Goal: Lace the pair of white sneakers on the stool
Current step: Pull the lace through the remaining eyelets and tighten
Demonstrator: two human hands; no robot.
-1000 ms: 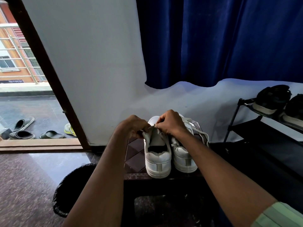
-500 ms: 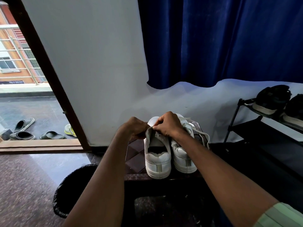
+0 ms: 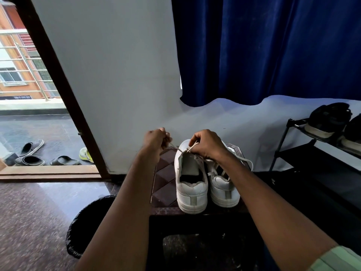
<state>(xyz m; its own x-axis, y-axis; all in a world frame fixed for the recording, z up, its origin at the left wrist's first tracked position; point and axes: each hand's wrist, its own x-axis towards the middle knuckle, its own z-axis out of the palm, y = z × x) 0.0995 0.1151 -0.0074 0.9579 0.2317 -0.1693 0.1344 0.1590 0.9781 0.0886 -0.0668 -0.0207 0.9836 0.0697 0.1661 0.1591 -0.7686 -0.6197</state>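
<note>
Two white sneakers stand side by side, heels toward me, on a dark stool (image 3: 164, 184) with a quilted brown top. My left hand (image 3: 155, 138) is raised up and to the left of the left sneaker (image 3: 190, 184) and pinches a white lace (image 3: 176, 147) that runs taut from its upper eyelets. My right hand (image 3: 208, 144) grips the lace at the left sneaker's tongue. The right sneaker (image 3: 222, 187) shows laces crossed over its front, with a loop hanging on its far side.
A black-lined bin (image 3: 91, 225) stands on the floor left of the stool. A black shoe rack (image 3: 304, 153) with dark shoes (image 3: 328, 119) is at the right. Blue curtain (image 3: 273, 49) hangs behind. An open doorway on the left shows sandals (image 3: 31, 153) outside.
My left hand has moved up and left away from the left sneaker, drawing the lace out taut. My right hand stays at the tongue.
</note>
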